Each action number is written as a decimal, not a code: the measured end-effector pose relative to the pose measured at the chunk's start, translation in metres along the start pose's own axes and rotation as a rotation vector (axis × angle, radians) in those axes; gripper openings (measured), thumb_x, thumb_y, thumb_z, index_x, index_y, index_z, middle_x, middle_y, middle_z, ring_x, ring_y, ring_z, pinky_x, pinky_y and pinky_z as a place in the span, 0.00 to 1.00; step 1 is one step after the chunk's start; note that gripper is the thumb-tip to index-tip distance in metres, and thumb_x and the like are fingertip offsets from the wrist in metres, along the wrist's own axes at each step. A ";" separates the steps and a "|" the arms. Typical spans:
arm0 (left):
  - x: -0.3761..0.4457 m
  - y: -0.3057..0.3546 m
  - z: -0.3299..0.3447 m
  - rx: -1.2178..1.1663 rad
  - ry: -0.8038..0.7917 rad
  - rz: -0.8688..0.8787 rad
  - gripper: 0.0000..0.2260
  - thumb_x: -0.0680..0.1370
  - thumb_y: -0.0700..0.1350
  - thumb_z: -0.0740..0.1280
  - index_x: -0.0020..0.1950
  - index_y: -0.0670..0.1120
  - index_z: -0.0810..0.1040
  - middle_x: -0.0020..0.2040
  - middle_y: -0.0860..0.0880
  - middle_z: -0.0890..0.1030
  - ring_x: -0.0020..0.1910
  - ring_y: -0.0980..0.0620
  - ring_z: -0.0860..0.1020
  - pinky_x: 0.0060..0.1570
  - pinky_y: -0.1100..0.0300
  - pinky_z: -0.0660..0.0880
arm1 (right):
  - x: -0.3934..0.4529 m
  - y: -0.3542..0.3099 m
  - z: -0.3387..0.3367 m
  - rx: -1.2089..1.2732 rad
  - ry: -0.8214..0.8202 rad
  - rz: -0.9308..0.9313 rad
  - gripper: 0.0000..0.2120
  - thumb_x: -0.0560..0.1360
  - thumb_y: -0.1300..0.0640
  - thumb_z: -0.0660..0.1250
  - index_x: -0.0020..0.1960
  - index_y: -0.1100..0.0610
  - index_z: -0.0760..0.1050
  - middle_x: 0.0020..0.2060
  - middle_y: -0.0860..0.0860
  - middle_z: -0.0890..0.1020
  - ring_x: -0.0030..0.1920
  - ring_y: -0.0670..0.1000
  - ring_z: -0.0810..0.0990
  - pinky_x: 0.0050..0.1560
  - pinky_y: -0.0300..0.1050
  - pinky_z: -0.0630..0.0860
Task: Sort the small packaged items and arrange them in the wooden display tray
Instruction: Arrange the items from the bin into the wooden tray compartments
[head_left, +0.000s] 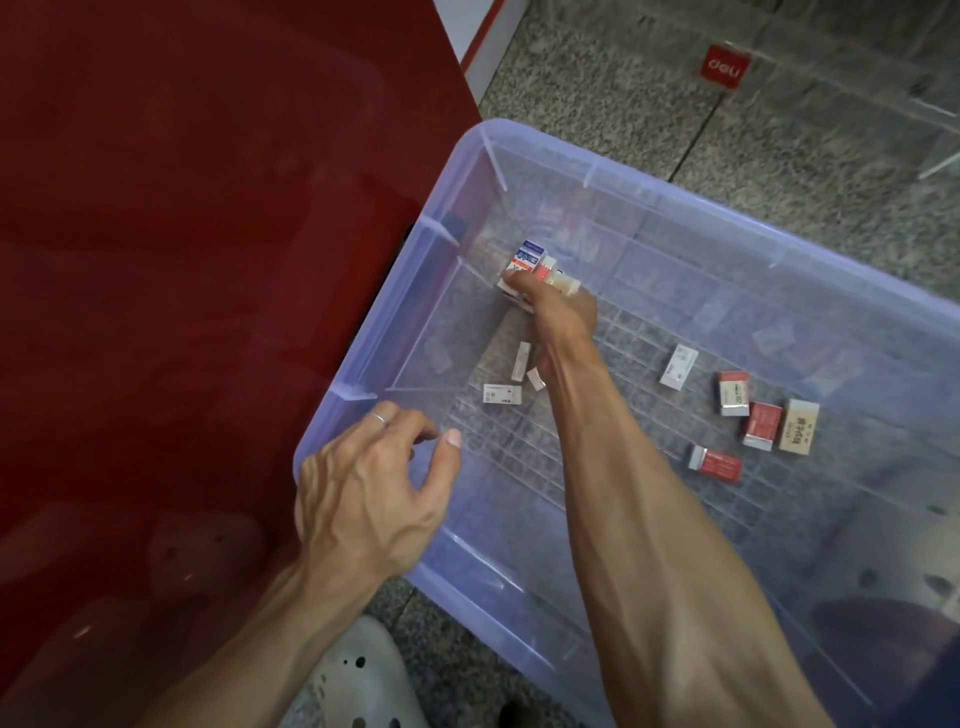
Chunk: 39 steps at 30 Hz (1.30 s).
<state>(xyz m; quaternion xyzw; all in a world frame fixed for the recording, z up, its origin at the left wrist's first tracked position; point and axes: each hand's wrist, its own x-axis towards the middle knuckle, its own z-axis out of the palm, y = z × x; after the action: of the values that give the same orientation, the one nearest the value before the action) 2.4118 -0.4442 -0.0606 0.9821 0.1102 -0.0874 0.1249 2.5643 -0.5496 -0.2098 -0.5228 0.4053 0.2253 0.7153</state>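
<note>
Head view only. Right hand (558, 317) reaches into a translucent blue-rimmed plastic bin (519, 148) at centre frame, its fingers curled round a clutch of small packaged items (530, 262): a white box with blue and red print uppermost, others bunched beneath it. How many it grips cannot be counted, as the fingers cover most of them.

Left hand (371, 493) sits at the lower left of the bin, over the near rim. Fingers are loosely curled and spread, thumb extended toward the bin interior, holding nothing. A ring (379, 418) shows on one finger. Whether the fingertips touch the rim is unclear.

Loose items lie on the bin floor. Just below the right hand: three small white packets (503, 393), close together. Right of the forearm: a single white packet (679, 367). Further right, a group of four: two red boxes (734, 393), a beige box (799, 427) just beside them, and a red box lying flat (716, 463) lower down.

A glossy red panel (182, 260) fills the left of the frame. Speckled grey floor (597, 93) runs along the top, where a clear acrylic holder bears a red label (725, 66) at upper right. A white perforated shoe (363, 675) shows at the bottom edge. The wooden display tray is not identifiable in this view.
</note>
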 end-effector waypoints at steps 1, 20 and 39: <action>0.000 0.000 0.000 -0.003 0.003 0.004 0.16 0.76 0.60 0.57 0.40 0.53 0.78 0.38 0.55 0.78 0.35 0.51 0.79 0.32 0.54 0.75 | 0.000 -0.001 -0.001 -0.001 -0.021 0.001 0.07 0.65 0.60 0.79 0.40 0.55 0.82 0.33 0.48 0.84 0.33 0.46 0.81 0.38 0.44 0.78; -0.002 0.000 -0.009 -0.043 -0.045 0.002 0.13 0.76 0.58 0.59 0.45 0.53 0.80 0.43 0.55 0.80 0.40 0.50 0.81 0.37 0.56 0.74 | -0.139 -0.011 -0.068 0.267 -0.462 -0.002 0.17 0.63 0.63 0.69 0.53 0.57 0.78 0.40 0.52 0.86 0.41 0.51 0.85 0.39 0.42 0.81; -0.137 0.004 -0.165 -1.034 0.368 -0.352 0.08 0.79 0.40 0.67 0.47 0.52 0.82 0.38 0.54 0.84 0.40 0.51 0.84 0.40 0.51 0.81 | -0.395 -0.039 -0.061 0.145 -0.761 -0.180 0.31 0.55 0.57 0.76 0.58 0.64 0.79 0.46 0.59 0.85 0.42 0.52 0.84 0.39 0.43 0.81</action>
<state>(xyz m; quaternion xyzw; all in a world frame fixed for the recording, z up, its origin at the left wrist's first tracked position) 2.3048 -0.4307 0.1246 0.7592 0.3204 0.1308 0.5511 2.3470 -0.5799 0.1270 -0.3835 0.0787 0.3102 0.8663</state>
